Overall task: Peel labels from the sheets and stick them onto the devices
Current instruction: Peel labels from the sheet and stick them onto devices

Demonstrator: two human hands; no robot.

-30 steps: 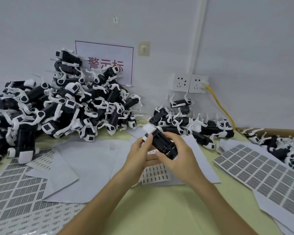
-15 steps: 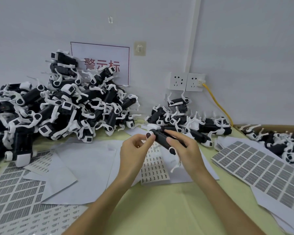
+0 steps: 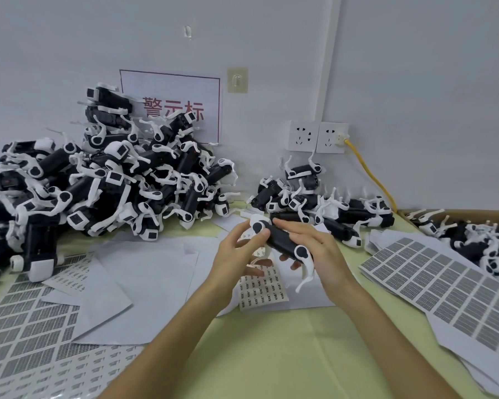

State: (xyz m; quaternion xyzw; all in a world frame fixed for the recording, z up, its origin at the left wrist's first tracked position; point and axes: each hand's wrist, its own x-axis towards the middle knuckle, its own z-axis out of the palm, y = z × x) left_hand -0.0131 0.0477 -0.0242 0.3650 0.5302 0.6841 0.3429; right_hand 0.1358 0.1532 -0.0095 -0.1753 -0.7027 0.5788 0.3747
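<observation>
A black device with white end caps and a white lever (image 3: 281, 240) is held above the table's middle. My right hand (image 3: 317, 249) grips its right half from behind, fingers curled under it. My left hand (image 3: 239, 251) touches its left white end with thumb and fingertip. Just below them lies a small label sheet (image 3: 262, 289) with rows of tiny dark labels. A large sheet of grey rectangular labels (image 3: 444, 283) lies at the right, more label sheets (image 3: 26, 335) at the lower left.
A tall heap of the same devices (image 3: 104, 182) fills the left back. A smaller heap (image 3: 323, 205) sits under the wall sockets (image 3: 317, 136), with a yellow cable (image 3: 369, 174). A cardboard box with more devices (image 3: 478, 240) stands far right. Blank backing papers (image 3: 139, 277) cover the yellow-green table (image 3: 285, 355).
The device has been turned over in my hands: its ribbed black underside faced up a second ago, now a smooth side with round white ends shows and the lever hangs down.
</observation>
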